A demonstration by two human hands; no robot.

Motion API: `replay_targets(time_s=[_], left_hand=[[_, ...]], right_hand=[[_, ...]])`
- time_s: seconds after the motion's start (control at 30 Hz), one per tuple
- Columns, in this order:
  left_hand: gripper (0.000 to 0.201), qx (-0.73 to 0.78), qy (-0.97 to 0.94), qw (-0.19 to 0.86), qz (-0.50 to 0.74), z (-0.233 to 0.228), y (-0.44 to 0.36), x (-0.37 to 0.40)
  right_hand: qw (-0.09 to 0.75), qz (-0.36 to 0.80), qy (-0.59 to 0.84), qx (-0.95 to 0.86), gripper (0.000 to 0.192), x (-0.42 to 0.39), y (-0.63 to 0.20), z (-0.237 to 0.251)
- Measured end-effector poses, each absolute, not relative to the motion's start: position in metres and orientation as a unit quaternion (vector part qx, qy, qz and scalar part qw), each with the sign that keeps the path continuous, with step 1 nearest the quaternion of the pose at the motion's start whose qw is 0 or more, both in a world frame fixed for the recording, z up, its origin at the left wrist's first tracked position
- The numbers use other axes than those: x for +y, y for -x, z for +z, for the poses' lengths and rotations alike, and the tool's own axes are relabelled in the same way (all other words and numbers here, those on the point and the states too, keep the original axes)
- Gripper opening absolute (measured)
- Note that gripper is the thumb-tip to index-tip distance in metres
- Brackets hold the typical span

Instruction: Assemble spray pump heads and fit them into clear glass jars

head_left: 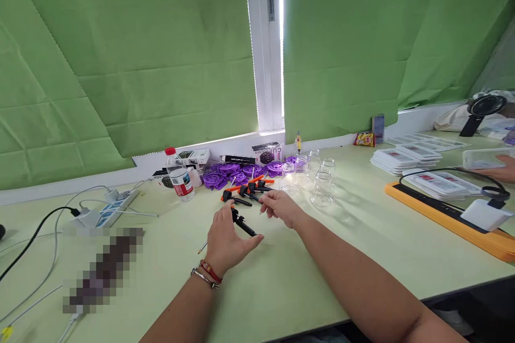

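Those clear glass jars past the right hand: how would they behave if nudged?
The clear glass jars look rigid and breakable. They stand close together, so a push would probably knock one into the next. Being round, a tipped one would likely roll across the smooth table.

Clips (247,190), jars (322,185) beyond; foreground open

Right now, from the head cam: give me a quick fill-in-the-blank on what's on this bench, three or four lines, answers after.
1. The left hand holds a slim ____ tool over the table.
2. The water bottle has a ____ cap.
3. The pile of flat plastic parts behind the hands is ____.
4. The wrist with the bracelets is the ____ one; the right hand is bare.

Missing words: black; red; purple; left
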State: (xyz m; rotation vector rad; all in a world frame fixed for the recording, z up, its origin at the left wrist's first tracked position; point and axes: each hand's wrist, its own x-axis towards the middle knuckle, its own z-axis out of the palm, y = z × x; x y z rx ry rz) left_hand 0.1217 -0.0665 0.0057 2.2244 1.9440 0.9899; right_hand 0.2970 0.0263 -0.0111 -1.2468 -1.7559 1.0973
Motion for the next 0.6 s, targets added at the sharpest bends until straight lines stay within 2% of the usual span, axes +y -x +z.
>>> replay_targets(time_s=[0.1,0.2,0.33,0.6], left_hand=[[0.093,0.63,-0.708,0.031,0.316,0.007,-0.118,-0.066],[0.095,0.62,-0.719,0.062,0.308,0.009,-0.114,-0.065],[0.096,0.595,-0.733,0.128,0.304,0.013,-0.11,-0.067],[0.079,0.491,-0.739,0.337,0.315,0.023,-0.096,-0.07]], right_hand=[[0.355,0.343,0.52,-0.697,0.018,0.044,-0.313,-0.02],[0.311,0.304,0.513,-0.74,0.011,0.049,-0.316,-0.032],[0.262,0.25,0.5,-0.786,0.019,0.046,-0.305,-0.039],[0.209,0.173,0.498,-0.824,0.012,0.043,-0.296,-0.034]])
